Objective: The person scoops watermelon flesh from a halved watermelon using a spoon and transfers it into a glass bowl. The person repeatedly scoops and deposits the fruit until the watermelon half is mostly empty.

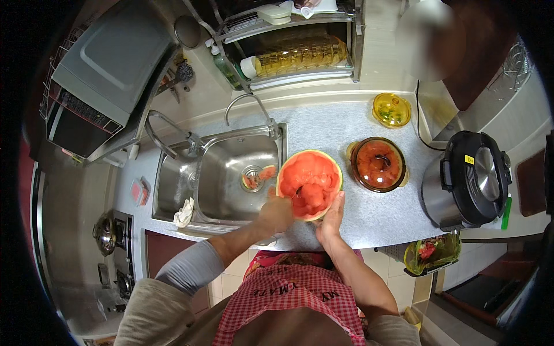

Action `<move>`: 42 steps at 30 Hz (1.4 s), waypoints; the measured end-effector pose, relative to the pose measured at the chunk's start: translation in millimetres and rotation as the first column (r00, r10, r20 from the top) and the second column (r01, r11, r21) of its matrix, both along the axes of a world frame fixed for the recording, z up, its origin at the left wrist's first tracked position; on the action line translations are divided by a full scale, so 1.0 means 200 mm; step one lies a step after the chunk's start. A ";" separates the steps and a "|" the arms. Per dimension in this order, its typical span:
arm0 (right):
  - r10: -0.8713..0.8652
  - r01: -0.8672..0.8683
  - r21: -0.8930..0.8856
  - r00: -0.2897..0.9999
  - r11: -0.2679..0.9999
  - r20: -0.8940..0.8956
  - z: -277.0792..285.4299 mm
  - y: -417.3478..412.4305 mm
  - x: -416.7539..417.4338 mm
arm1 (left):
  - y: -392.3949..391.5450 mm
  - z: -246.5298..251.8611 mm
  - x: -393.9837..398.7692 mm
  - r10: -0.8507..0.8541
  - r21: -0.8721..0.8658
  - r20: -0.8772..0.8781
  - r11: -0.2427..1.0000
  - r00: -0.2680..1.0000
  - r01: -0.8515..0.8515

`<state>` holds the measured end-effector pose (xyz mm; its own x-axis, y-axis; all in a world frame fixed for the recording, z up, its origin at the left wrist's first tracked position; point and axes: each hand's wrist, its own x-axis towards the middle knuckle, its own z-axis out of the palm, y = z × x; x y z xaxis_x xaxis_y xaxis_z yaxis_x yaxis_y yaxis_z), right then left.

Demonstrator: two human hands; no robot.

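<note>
A halved watermelon (308, 173) with red, partly scooped flesh rests at the counter's front, just right of the sink. My left hand (277, 213), a little blurred, grips a metal spoon (298, 191) whose bowl is down in the flesh. Beside the spoon, a rounded lump of flesh stands up in the hollow. My right hand (331, 216) holds the near right side of the rind, thumb along the outside; its other fingers are mostly hidden by the melon. To the right stands a lidded amber glass pot (377, 165), with red pieces showing through its lid.
Watermelon scraps (267, 172) lie around the drain of the steel sink (225, 207). Behind it curve two faucets (246, 97). A smaller yellow lidded bowl (391, 110) and an electric pressure cooker (465, 181) stand to the right. A waste bin (433, 255) hangs below the counter's edge.
</note>
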<state>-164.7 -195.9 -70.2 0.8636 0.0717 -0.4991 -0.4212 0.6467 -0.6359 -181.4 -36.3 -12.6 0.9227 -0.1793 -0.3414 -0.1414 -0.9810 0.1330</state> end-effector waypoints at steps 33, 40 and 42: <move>0.401 -0.402 -0.009 0.914 0.916 0.057 0.09 -0.18 0.09 | 0.36 0.21 0.17 -0.059 0.125 -0.029 0.990 0.998 0.062; 0.338 -0.337 -0.033 0.941 0.941 0.006 0.10 -0.13 0.07 | 0.25 0.10 0.09 -0.194 -0.021 0.197 0.979 0.961 0.202; 0.335 -0.335 -0.031 0.942 0.942 0.011 0.10 -0.13 0.06 | 0.28 -0.01 0.10 -0.264 0.008 0.117 0.964 0.957 0.265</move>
<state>-153.1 -222.3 -49.9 0.8000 0.3441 -0.4915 -0.6000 0.4517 -0.6603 -160.9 19.7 -15.2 0.8749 -0.4247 -0.2329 -0.4107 -0.9053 0.1082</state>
